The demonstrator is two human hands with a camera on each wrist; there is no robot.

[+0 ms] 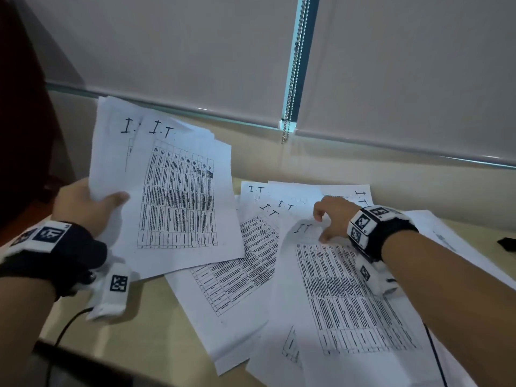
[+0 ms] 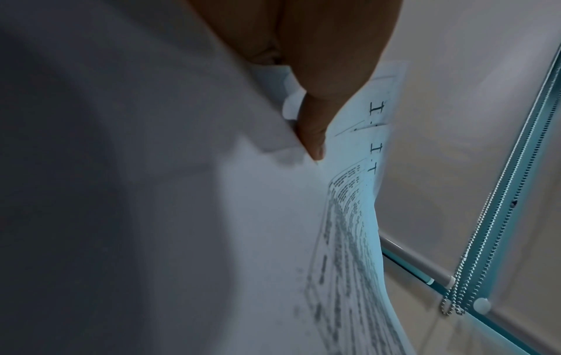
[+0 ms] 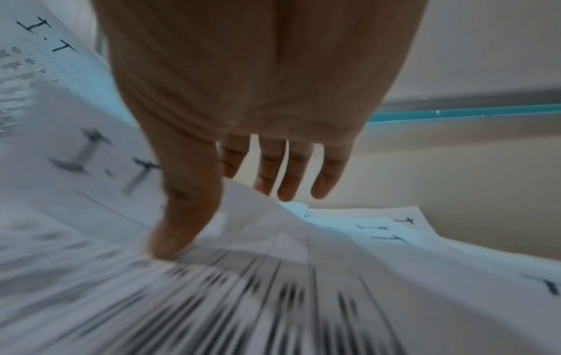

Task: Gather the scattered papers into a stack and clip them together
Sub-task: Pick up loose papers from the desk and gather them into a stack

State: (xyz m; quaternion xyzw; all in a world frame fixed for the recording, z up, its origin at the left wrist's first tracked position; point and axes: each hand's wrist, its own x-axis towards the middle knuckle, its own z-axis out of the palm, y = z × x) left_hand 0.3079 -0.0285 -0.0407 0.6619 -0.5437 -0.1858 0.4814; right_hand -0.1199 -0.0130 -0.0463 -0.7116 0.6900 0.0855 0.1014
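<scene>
Several sheets are up in my left hand (image 1: 83, 203), the held bundle (image 1: 173, 191) pinched along its edge with the thumb across the top page and fingers curled behind. I reckon it is raised off the desk so the next page can slide onto it without dragging the rest. Its corners do not line up yet; two "I.T" headings show side by side, so the sheets are fanned.

My right hand (image 1: 332, 219) reaches onto the nearest loose sheet (image 1: 349, 297), thumb pressing near its heading, fingers straight and slightly spread beyond the top edge. The wrist view is smeared, so I cannot say for sure whether the page is pinched or only pressed; its top edge does look buckled upward.

More scattered papers (image 1: 251, 247) lie overlapped between my hands on the pale desk (image 1: 156, 325). All are thin, floppy white pages printed with dense black tables, and they bend readily.

That small dark thing (image 1: 506, 243) at the far right edge may be the clip; it is too cropped to tell.
</scene>
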